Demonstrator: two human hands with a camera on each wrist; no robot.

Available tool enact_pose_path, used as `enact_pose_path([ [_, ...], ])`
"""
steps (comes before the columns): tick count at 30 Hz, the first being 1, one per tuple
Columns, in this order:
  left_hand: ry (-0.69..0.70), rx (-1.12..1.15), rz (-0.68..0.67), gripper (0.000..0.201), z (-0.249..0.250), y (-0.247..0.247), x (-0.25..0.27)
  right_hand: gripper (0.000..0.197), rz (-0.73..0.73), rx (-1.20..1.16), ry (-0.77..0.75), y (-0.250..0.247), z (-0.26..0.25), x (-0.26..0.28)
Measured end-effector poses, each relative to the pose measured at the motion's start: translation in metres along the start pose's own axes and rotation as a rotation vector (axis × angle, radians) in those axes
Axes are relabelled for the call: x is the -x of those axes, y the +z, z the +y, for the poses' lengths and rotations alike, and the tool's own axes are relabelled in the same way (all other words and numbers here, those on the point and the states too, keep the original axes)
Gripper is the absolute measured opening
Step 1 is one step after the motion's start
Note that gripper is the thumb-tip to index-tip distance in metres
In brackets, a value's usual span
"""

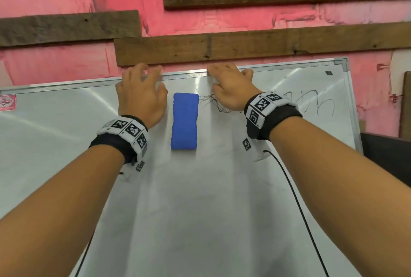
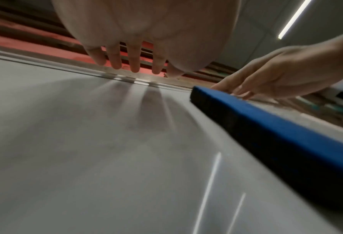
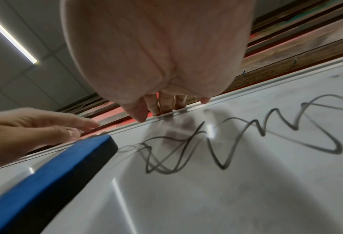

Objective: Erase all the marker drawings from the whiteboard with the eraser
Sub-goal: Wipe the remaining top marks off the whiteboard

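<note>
- We are at the very start of the job: the blue eraser point(image 1: 185, 121) lies flat on the whiteboard point(image 1: 200, 198), untouched, between our 2 hands.
- Our left hand point(image 1: 140, 96) hovers just left of the eraser, fingers spread and loose, tips reaching toward the board's top frame point(image 1: 66, 84); it grasps nothing.
- Our right hand point(image 1: 231, 89) sits just right of the eraser, fingers likewise relaxed and extended toward the frame, also holding nothing. Whether the fingertips press on the frame we cannot tell.
- The marker scribble point(image 3: 236, 139) runs rightward from the eraser's upper right corner, passing under our right hand and on toward the board's right side, where fainter loops point(image 1: 311, 103) show in the head view.
- None of the drawing looks wiped yet, so we judge the step in hand to be picking up the eraser.
- The next move calls for 1 hand, likely the right since the marks lie on that side, to close round the eraser's long sides, keep its dark felt face point(image 3: 80, 171) flat on the board, and sweep rightward across the lines.
</note>
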State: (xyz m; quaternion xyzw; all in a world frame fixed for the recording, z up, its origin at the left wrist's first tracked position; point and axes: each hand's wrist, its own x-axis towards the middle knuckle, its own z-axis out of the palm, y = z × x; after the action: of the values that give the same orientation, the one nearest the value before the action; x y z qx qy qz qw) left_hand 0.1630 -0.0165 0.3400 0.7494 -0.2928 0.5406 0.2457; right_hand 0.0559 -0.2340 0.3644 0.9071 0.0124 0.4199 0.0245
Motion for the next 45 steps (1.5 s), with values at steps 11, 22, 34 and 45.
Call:
enact_pose_path([
  [11, 0.017, -0.124, -0.230, 0.047, -0.005, -0.004, -0.010, 0.063, 0.125, -0.060, 0.084, 0.014, -0.022, 0.012],
  [22, -0.031, -0.138, -0.302, 0.056, 0.002, -0.006, -0.016, 0.065, 0.286, -0.038, 0.172, 0.079, -0.109, 0.076],
  [34, -0.064, -0.145, -0.259, 0.040, 0.014, -0.001, -0.012, 0.051, 0.279, -0.164, 0.253, 0.083, -0.072, 0.114],
  [45, -0.120, -0.105, -0.237, 0.038, 0.039, 0.012, -0.016, 0.054, 0.319, -0.193, 0.176, 0.072, -0.056, 0.103],
])
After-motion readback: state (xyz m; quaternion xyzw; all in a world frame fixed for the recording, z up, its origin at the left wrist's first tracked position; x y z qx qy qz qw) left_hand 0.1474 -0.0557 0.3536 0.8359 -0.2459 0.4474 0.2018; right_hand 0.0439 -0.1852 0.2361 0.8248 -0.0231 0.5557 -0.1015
